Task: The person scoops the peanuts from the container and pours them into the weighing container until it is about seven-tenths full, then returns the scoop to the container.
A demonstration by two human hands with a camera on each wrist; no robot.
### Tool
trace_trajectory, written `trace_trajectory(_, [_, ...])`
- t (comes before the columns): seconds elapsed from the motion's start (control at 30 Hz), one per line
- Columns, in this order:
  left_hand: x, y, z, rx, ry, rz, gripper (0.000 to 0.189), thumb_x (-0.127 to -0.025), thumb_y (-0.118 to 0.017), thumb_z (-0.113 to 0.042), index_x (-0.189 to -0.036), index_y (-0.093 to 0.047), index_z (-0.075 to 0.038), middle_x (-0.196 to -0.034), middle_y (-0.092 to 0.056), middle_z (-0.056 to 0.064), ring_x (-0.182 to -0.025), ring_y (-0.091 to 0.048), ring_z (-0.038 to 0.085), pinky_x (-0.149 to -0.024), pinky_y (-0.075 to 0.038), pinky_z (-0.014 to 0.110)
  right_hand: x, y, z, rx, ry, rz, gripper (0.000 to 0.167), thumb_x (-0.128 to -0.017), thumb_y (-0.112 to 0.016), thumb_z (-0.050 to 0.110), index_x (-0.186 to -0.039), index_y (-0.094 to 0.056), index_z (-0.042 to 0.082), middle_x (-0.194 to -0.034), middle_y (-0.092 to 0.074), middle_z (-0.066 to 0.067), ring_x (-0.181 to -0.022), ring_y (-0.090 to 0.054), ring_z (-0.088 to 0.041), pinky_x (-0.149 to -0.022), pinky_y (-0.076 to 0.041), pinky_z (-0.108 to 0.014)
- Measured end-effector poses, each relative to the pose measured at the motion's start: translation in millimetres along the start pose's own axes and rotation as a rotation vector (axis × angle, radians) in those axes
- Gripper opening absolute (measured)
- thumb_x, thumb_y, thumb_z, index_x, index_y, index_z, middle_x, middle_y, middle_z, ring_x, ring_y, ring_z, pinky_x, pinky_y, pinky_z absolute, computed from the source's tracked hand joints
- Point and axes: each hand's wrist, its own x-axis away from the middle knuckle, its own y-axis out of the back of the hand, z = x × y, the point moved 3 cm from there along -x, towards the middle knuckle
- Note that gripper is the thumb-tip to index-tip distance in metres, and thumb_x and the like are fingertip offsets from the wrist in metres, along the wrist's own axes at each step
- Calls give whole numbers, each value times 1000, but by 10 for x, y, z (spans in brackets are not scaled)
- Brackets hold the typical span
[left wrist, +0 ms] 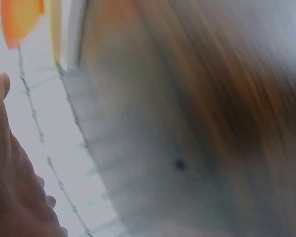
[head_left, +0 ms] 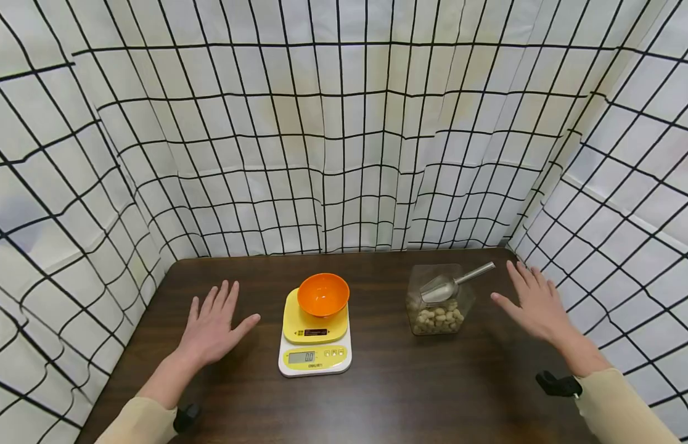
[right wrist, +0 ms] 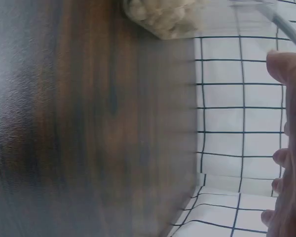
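Note:
An orange bowl (head_left: pixel 323 295) stands on the yellow platform of a white kitchen scale (head_left: pixel 315 364), whose display reads 0.0. To its right, a clear plastic container (head_left: pixel 415 290) holds many pale nuts (head_left: pixel 439 319), apparently cashews or peanuts. A metal scoop (head_left: pixel 441 290) leans in it, its handle over the right rim. Left of the scale, the left hand (head_left: pixel 212 325) is spread with straight fingers and holds nothing. Beyond the container's right side, the right hand (head_left: pixel 535 302) is likewise spread, touching neither container nor scoop.
Everything stands on a dark brown wooden table (head_left: pixel 377 394). White curtains (head_left: pixel 355 154) with a black grid pattern enclose its back and sides. A dark band (head_left: pixel 558 385) sits on the right wrist, and another (head_left: pixel 187 418) on the left.

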Motion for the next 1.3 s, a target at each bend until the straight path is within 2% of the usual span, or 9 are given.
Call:
trace_trajectory(0.1, [22,80,-272,12,-56,4,99,-99,-47,-68,-164,-12,-2,-166,-15,28,-150,-13,51,-117,-2,69,-16,121,36,-34,47,-87,82,-104,-56,46,-164,-18,4,-159,-28,-33,-144,-20,-58,-108,-18,-74])
trace_trajectory(0.23, [57,149,-729,39,-169,17,96,-99,-48,-67,-163,-19,-1,-167,-19,23,-151,-17,46,-119,-10,64,-49,282,125,-92,92,-186,72,-104,-59,35,-159,-30,0,-151,-39,-34,-137,-33,-57,-105,-26,-71])
trace_trajectory(0.37, [89,146,-1172,104,-279,60,96,-98,-47,-70,-162,-23,-2,-167,-22,17,-153,-18,39,-121,-14,58,-104,367,217,-133,110,-203,68,-104,-59,34,-160,-32,5,-151,-41,-32,-137,-34,-55,-105,-27,-70])
trace_trajectory(0.53, [94,55,-1585,180,-368,143,97,-97,-46,-72,-163,-23,-5,-168,-21,13,-155,-17,34,-123,-14,51,-182,422,332,-152,137,-196,68,-104,-58,34,-161,-32,8,-153,-41,-30,-139,-34,-54,-106,-27,-70])
trace_trajectory(0.7, [35,-40,-1897,213,-412,212,99,-95,-44,-77,-166,-14,-14,-171,-13,3,-156,-13,28,-124,-14,46,-275,441,465,-157,178,-178,67,-104,-59,34,-159,-35,5,-154,-41,-28,-140,-33,-52,-108,-27,-69])
trace_trajectory(0.83, [-37,-112,-2130,234,-442,272,102,-92,-43,-81,-167,-8,-21,-171,-6,-6,-156,-9,22,-123,-17,47,-337,449,554,-145,216,-146,65,-103,-61,34,-157,-39,5,-154,-42,-26,-140,-34,-50,-110,-27,-68])
trace_trajectory(1.03, [-173,-259,-2427,242,-498,288,104,-90,-49,-81,-166,-7,-24,-171,-9,-7,-155,-16,24,-122,-21,48,-415,467,664,-84,276,-73,65,-101,-65,33,-156,-42,7,-154,-43,-23,-138,-38,-49,-109,-30,-66])
trace_trajectory(1.17, [-271,-341,-2572,263,-495,283,106,-88,-54,-79,-166,-8,-25,-170,-14,-6,-154,-21,24,-120,-24,51,-458,471,738,-50,299,-2,64,-100,-68,30,-155,-44,8,-155,-41,-22,-138,-39,-47,-108,-33,-65])
trace_trajectory(1.3, [-369,-389,-2679,332,-446,304,108,-86,-59,-78,-166,-8,-28,-170,-17,-3,-153,-23,24,-118,-28,54,-499,469,781,-29,298,64,62,-98,-70,26,-154,-47,10,-156,-41,-20,-139,-39,-45,-106,-36,-64])
